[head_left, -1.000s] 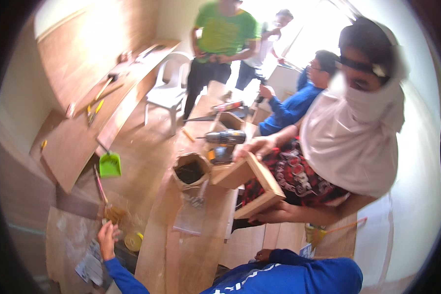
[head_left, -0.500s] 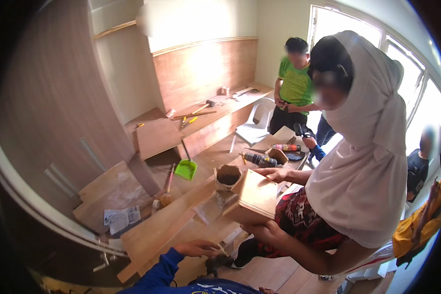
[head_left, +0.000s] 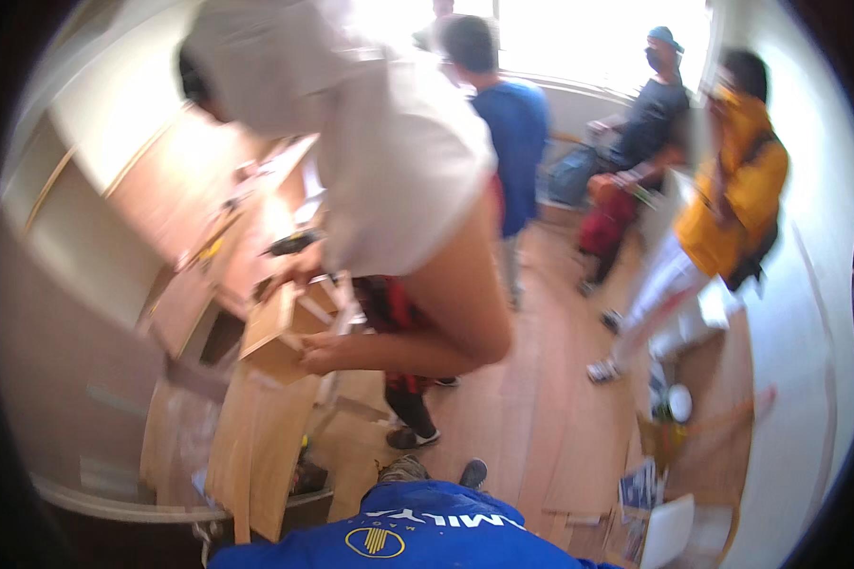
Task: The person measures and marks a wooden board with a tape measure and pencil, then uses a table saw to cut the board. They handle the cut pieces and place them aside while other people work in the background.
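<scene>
Neither of my hands shows at this moment; only the front of my blue shirt (head_left: 465,531) fills the bottom edge. Close in front, a co-worker in a white top (head_left: 399,180) bends over to the left and holds a small wooden box (head_left: 273,327) in both hands. The box is tilted, with part of its inside facing right. Below it lie long wooden boards (head_left: 261,455) on the work surface. A dark power drill (head_left: 294,243) sits beyond the box, blurred by motion.
People stand or sit toward the window: one in a blue shirt (head_left: 517,142), one in dark clothes (head_left: 650,119), one in a yellow top (head_left: 735,190). Plank flooring (head_left: 550,379) runs between. A white bucket (head_left: 678,403), papers (head_left: 640,486) and other items lie along the right wall.
My view has swung right, bringing in more floor and people. My left hand, earlier over the boards, has left the picture. The co-worker has tilted the box, showing its inside.
</scene>
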Motion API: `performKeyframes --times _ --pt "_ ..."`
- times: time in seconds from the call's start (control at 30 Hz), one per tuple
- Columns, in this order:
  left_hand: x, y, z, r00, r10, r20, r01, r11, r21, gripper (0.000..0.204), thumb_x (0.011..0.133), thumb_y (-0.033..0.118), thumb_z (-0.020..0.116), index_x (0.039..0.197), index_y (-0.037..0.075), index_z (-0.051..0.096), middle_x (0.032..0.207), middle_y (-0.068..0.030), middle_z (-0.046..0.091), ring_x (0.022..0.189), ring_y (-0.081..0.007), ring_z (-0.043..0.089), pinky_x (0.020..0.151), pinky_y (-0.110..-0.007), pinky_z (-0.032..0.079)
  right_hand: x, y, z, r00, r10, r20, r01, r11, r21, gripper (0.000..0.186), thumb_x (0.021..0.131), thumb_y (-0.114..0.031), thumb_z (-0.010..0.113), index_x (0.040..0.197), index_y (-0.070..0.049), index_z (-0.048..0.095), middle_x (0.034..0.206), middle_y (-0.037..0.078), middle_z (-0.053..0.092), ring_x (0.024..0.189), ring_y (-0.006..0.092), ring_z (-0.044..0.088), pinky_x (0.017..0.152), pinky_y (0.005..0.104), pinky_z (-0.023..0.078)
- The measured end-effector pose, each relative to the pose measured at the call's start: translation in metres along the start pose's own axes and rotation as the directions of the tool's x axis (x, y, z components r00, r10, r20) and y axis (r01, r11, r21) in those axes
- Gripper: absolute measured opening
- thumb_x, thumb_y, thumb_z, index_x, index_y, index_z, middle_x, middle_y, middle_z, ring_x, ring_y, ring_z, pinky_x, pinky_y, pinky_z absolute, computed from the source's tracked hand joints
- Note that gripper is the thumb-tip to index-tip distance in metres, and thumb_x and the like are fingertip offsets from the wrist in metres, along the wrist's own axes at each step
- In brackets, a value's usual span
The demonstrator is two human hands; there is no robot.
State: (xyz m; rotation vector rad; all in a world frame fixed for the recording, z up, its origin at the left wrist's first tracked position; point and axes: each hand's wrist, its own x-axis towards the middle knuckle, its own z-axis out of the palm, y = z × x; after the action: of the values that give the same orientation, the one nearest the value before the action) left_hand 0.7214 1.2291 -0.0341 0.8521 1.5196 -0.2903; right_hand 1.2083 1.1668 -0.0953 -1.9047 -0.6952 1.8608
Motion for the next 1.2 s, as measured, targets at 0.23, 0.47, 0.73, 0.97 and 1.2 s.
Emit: performKeyframes --times 0.23,0.47,0.73,0.97,1.2 --pt "0.029 0.084 0.021 0.982 -0.017 0.186 0.016 1.0 0.007 0.066 0.098 0.06 0.051 0.14 0.009 0.057 0.131 -0.0115 0.066 0.117 -0.0275 0.063 0.101 -0.038 0.048 -0.105 0.099 0.067 0.987 0.098 0.128 -0.159 0.467 0.87 0.063 0.1 -0.055 0.051 0.134 -0.003 0.061 0.135 0.012 0.064 0.12 0.0248 0.061 0.105 0.0352 0.045" --pt "-0.007 0.243 0.089 0.831 0.031 0.555 0.017 0.997 -0.081 0.064 0.1 0.057 0.05 0.138 0.006 0.057 0.132 -0.011 0.065 0.117 -0.0264 0.062 0.104 -0.039 0.046 -0.223 0.056 -0.026 0.816 -0.357 -0.455 0.55 0.238 0.8 0.059 0.103 -0.052 0.042 0.122 -0.002 0.066 0.097 0.017 0.071 0.093 0.0241 0.069 0.089 0.0433 0.053" --pt "-0.305 0.486 0.163 -0.178 0.526 0.832 -0.96 0.093 -0.264 0.049 0.1 0.034 0.061 0.138 0.004 0.059 0.136 -0.0155 0.061 0.126 -0.0288 0.057 0.109 -0.039 0.04 -0.171 0.033 -0.016 0.332 -0.067 -0.941 0.048 0.997 -0.054 0.052 0.099 -0.05 0.048 0.102 -0.004 0.071 0.083 0.019 0.073 0.087 0.0374 0.071 0.078 0.0437 0.055" --pt "-0.478 0.468 0.188 -0.545 -0.092 0.834 -0.678 -0.536 -0.503 0.027 0.091 0.021 0.067 0.108 0.0 0.069 0.093 -0.0134 0.07 0.081 -0.0289 0.069 0.07 -0.042 0.052 -0.113 0.153 0.102 0.651 0.15 -0.744 -0.068 0.988 0.139 0.047 0.092 -0.05 0.055 0.102 -0.008 0.072 0.103 0.021 0.072 0.101 0.0412 0.068 0.089 0.044 0.053" --pt "-0.518 0.419 0.289 -0.71 -0.233 0.665 -0.265 -0.786 -0.559 0.008 0.081 0.018 0.07 0.083 0.01 0.072 0.075 -0.0072 0.069 0.071 -0.0233 0.069 0.059 -0.04 0.05 -0.161 0.177 0.137 0.728 0.239 -0.642 -0.153 0.97 0.187 0.045 0.092 -0.049 0.056 0.101 -0.008 0.072 0.103 0.021 0.072 0.1 0.0405 0.069 0.089 0.044 0.054"
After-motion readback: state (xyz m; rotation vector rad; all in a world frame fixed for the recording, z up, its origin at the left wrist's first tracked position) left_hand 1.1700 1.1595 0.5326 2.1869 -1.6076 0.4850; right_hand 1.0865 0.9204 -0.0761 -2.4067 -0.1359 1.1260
